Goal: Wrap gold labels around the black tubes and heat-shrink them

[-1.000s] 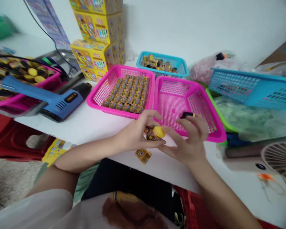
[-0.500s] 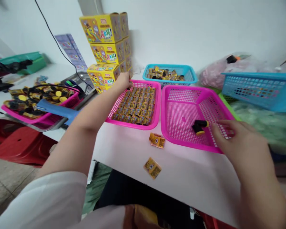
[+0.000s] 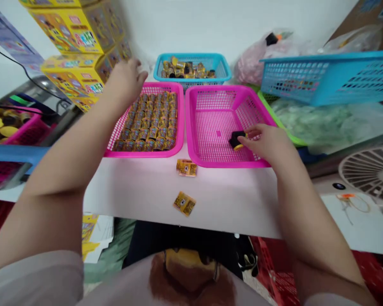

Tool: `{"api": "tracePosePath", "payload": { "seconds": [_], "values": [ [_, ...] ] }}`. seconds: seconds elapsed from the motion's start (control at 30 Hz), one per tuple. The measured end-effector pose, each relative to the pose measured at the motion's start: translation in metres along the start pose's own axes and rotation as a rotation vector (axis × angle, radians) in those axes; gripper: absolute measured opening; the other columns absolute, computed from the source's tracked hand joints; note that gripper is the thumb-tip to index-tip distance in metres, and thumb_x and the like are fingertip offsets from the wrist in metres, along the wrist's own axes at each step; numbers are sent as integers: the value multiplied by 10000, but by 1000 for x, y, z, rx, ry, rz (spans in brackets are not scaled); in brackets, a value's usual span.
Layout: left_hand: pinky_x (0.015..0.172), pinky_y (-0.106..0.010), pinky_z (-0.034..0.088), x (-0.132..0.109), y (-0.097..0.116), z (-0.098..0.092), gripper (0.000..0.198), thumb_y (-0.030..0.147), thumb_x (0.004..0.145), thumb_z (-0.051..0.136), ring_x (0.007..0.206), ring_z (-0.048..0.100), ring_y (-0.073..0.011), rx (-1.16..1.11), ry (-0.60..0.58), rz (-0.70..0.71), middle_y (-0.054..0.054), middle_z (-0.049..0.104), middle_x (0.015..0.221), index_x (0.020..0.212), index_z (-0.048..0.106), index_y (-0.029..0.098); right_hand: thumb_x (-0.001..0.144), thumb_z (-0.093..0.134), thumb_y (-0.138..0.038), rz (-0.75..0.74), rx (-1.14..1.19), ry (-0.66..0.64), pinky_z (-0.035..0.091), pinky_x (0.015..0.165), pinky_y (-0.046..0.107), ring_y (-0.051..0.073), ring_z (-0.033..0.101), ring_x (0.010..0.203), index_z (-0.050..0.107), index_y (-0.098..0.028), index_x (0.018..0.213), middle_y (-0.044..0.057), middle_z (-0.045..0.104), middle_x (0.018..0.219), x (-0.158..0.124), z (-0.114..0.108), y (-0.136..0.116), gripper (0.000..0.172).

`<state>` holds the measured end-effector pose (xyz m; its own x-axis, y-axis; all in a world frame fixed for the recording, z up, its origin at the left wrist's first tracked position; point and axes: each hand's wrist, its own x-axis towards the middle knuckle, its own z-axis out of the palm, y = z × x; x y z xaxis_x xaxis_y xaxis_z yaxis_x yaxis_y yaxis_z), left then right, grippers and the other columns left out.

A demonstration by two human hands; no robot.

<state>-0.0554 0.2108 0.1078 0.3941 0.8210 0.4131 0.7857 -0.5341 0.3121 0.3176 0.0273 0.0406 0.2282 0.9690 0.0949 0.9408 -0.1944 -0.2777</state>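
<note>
My left hand (image 3: 127,80) is over the far left corner of a pink basket (image 3: 180,123), its fingers apart and nothing visible in them. Inside that basket, small yellow patterned tubes (image 3: 146,123) stand in tight rows. My right hand (image 3: 266,142) reaches over the front right side of a second pink basket (image 3: 191,146). There its thumb and fingers close around a small black tube (image 3: 253,137), mostly hidden by the fingers. Another black tube with a yellow end (image 3: 235,141) lies against the fingertips.
Two folded yellow wrappers, one nearer the baskets (image 3: 186,168) and one nearer me (image 3: 184,203), lie on the white table (image 3: 140,187). Yellow boxes (image 3: 70,34) are stacked at left. A blue basket (image 3: 224,68) of tubes stands behind; another blue basket (image 3: 319,80) and a fan (image 3: 373,174) are at right.
My left hand has lifted away from the tube basket's far corner and its fingers have spread. My right hand has moved in to the black tubes and closed. The view has swung right.
</note>
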Motion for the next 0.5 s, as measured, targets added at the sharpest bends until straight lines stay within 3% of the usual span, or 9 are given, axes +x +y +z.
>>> {"api": "tracePosePath", "payload": {
  "seconds": [0.07, 0.17, 0.2, 0.27, 0.37, 0.5],
  "values": [
    [1169, -454, 478, -49, 35, -6, 560, 521, 1085, 518, 1193, 631, -215, 194, 117, 67, -113, 697, 1260, 1374, 568, 44, 830, 773, -326, -70, -44, -181, 533, 807, 354, 265, 739, 920, 746, -204, 1220, 96, 797, 1077, 8, 4, -2, 409],
    [1020, -330, 589, -155, 94, 5, 309, 318, 1111, 477, 1156, 698, -182, 140, 72, 630, -86, 747, 1248, 1288, 634, 120, 795, 783, -258, -166, -112, -403, 535, 843, 361, 279, 743, 942, 786, -254, 1149, 60, 802, 1072, 15, 8, -5, 354],
    [990, -319, 606, -191, 110, 14, 289, 270, 1111, 472, 1139, 721, -184, 138, -22, 748, -90, 765, 1233, 1302, 629, 121, 802, 774, -256, -191, -138, -472, 535, 836, 368, 285, 743, 926, 795, -256, 1122, 62, 803, 1058, 16, 8, -6, 321],
    [984, -383, 617, -254, 135, 35, 367, 323, 1117, 450, 1154, 749, -255, 193, -94, 715, -164, 770, 1250, 1298, 640, 67, 805, 769, -252, -222, -159, -531, 536, 818, 370, 283, 739, 886, 809, -259, 1046, 64, 803, 1015, 16, 7, -8, 244],
    [1097, -444, 562, -312, 148, 56, 422, 271, 1103, 457, 1324, 680, -308, 302, -241, 633, -218, 679, 1429, 1406, 589, 8, 831, 734, -244, -215, -122, -336, 541, 845, 377, 280, 730, 902, 802, -237, 1018, 81, 799, 1003, 10, 0, -9, 199],
    [1141, -398, 527, -334, 149, 48, 462, 67, 1026, 394, 1365, 655, -276, 379, -318, 635, -214, 653, 1466, 1449, 566, 1, 951, 587, -288, -202, -10, 33, 537, 948, 437, 284, 705, 995, 750, -184, 1163, 137, 764, 1058, -11, -11, -9, 287]
  ]
}}
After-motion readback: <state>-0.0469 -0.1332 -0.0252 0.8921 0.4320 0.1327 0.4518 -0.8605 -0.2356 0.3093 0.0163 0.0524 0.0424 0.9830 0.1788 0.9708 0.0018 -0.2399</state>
